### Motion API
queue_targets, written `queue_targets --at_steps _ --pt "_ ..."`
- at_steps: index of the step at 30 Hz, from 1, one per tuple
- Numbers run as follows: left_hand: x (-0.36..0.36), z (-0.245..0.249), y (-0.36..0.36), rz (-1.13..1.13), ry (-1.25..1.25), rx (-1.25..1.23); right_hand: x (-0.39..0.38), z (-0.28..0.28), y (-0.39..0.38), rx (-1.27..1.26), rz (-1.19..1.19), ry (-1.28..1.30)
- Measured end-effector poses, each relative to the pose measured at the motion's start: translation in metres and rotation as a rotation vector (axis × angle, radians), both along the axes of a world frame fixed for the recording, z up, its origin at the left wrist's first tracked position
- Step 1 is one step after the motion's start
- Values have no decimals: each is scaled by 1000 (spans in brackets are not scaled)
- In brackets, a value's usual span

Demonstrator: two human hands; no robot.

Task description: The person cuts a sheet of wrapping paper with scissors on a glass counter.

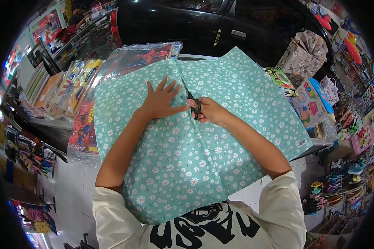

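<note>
A large green sheet of paper with white daisies (174, 162) covers most of the table. Near its upper middle my left hand (163, 101) lies flat on the paper, fingers spread, holding nothing. My right hand (207, 112) is closed on black-handled scissors (196, 106), whose blades point up and to the left along a line in the paper. Both hands are close together, the left thumb just beside the scissors. A white barcode label (301, 142) shows at the sheet's right corner.
Plastic-wrapped Spider-Man packs (133, 60) lie under and behind the sheet. Wrapped packs (77, 85) stand at left. A toy box (313, 103) and a floral bag (303, 54) are at right. A black car (170, 25) is behind; a person (77, 20) is far left.
</note>
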State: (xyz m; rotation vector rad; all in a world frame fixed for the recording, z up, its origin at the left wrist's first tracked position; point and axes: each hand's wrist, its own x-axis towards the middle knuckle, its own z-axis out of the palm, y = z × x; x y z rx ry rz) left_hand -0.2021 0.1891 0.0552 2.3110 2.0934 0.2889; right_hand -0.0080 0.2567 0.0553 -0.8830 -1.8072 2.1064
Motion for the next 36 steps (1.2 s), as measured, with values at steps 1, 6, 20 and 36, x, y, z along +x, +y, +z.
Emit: queue_targets --at_steps 1,6,20,36 --pt "0 0 0 0 2 -2 0 1 0 -3 0 0" --pt "0 -1 -2 -6 1 -3 -1 6 2 22 -13 -23" --pt "5 5 -5 17 29 -33 -6 2 7 37 -49 -12" --pt "5 4 -8 16 19 -16 -10 1 10 119 -70 -21"
